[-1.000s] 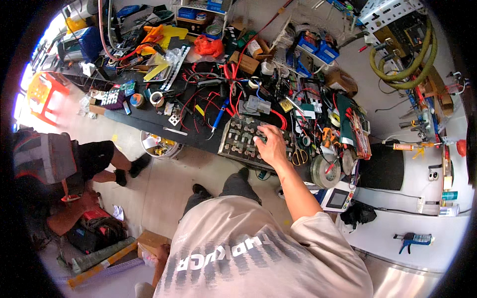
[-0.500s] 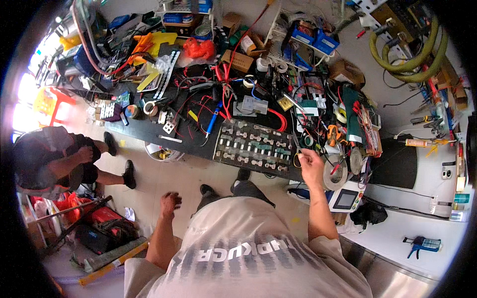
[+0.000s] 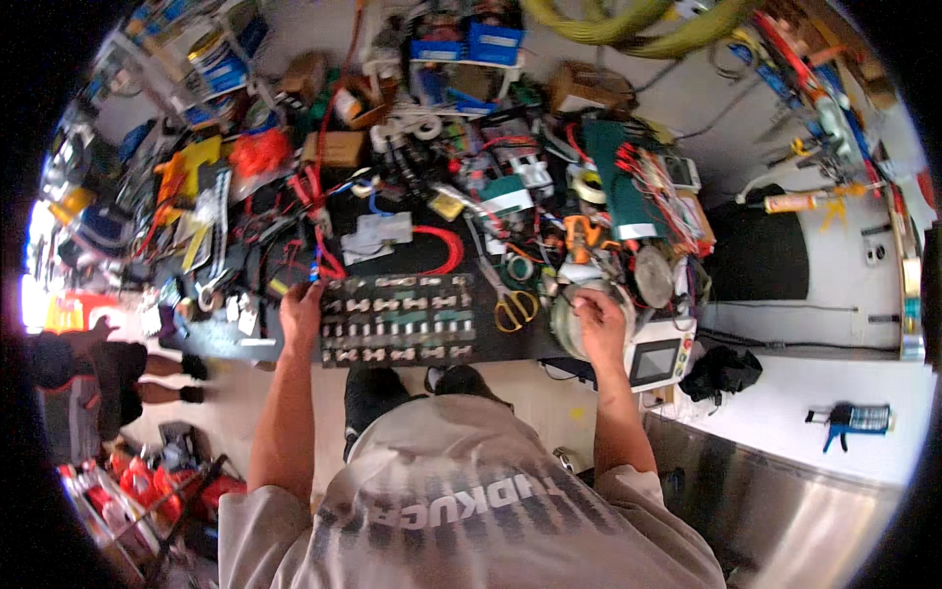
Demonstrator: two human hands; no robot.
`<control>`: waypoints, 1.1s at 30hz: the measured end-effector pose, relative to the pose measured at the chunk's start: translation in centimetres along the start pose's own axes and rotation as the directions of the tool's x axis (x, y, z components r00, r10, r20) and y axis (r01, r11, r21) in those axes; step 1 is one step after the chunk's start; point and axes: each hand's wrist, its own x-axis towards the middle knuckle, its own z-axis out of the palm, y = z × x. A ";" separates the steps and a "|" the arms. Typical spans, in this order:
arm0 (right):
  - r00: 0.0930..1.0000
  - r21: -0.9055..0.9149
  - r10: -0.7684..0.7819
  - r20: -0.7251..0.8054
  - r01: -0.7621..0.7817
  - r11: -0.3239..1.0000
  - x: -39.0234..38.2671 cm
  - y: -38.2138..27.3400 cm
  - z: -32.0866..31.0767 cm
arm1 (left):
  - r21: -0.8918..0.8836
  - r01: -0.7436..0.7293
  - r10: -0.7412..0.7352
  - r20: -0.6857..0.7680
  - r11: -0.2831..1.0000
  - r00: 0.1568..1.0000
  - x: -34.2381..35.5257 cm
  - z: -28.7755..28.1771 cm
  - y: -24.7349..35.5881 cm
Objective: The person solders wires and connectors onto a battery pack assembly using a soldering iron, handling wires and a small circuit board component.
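A dark rectangular board (image 3: 397,341) with rows of metal terminals and small pale cylinders lies at the table's front edge. At its left edge, my left hand (image 3: 300,316) has its fingers closed near the upper left corner. My right hand (image 3: 601,322) pinches the rim of a pale, wide roll of tape (image 3: 569,329) to the right; part of the roll is hidden behind the fingers. Between the board and the roll lie scissors with yellow handles (image 3: 516,310), touched by neither hand.
Red wire (image 3: 451,252) is coiled behind the board. Orange-handled pliers (image 3: 586,236) and a second roll (image 3: 654,275) lie close behind my right hand. A white device with a screen (image 3: 655,363) stands at the right front. Another person's legs (image 3: 162,378) show at far left.
My right hand has left the scissors' handles and moved right to the tape roll. My left hand has come up from below the table edge to the board. The view has turned.
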 end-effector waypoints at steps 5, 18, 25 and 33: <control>0.993 0.144 0.087 -0.086 -0.074 0.987 0.1 0.7 -1.4 | -0.097 0.063 -0.055 0.082 0.993 0.995 3.1 1.5 -0.1; 0.976 0.225 0.210 -0.047 -0.195 0.955 -0.2 1.1 -0.8 | -0.443 0.211 -0.184 0.103 0.872 0.977 3.8 2.0 -0.3; 0.990 -0.011 0.139 -0.003 -0.139 0.990 3.5 1.3 -0.9 | -0.511 0.300 -0.256 0.156 0.805 0.954 4.6 1.5 -2.3; 0.992 -0.312 0.096 -0.077 -0.115 0.943 23.8 7.0 -1.9 | -0.343 0.241 -0.264 -0.019 0.908 0.964 -1.6 -2.9 0.3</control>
